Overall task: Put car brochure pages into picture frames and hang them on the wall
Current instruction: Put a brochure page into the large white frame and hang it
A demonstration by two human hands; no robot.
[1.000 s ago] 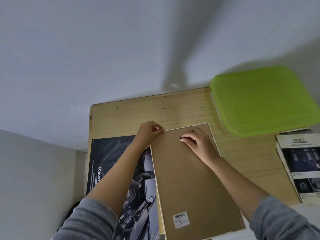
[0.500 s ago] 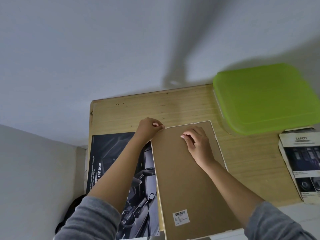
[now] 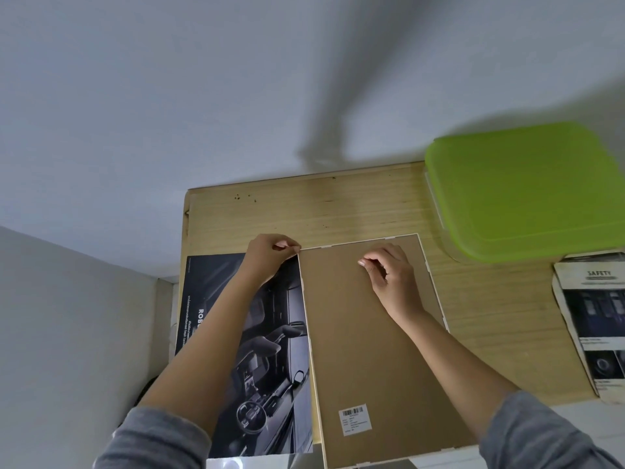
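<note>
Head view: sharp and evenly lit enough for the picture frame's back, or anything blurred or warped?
Head view: soft, dim light, no glare; a broad blurred shadow crosses the wall; the picture frame and its barcode label are sharp, the label's print too small to read; the edges of the wooden table lean and bow slightly from the wide lens.

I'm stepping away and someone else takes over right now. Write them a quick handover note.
Left hand pinches the far left corner of the picture frame, which lies face-down on the table. Right hand: fingers curled on the frame's back near the far edge; grip unclear.
Dark brochure page lies left of the frame, the SAFETY page at the table's right end.
Done: unclear whether a page is inside.
Left: close the back, frame the rest, hang.
</note>
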